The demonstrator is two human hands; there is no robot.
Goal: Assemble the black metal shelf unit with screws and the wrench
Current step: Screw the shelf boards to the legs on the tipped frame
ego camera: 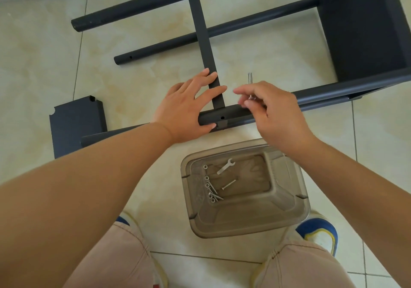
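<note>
Now right grip (272, 107) pinches screw (250, 81) above tube (231, 114).

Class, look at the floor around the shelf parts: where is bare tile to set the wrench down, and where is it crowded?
Bare tile lies left of the loose panel and between the two far tubes' ends and that panel. It is crowded where both hands meet at the near tube, just above the tub.
</note>
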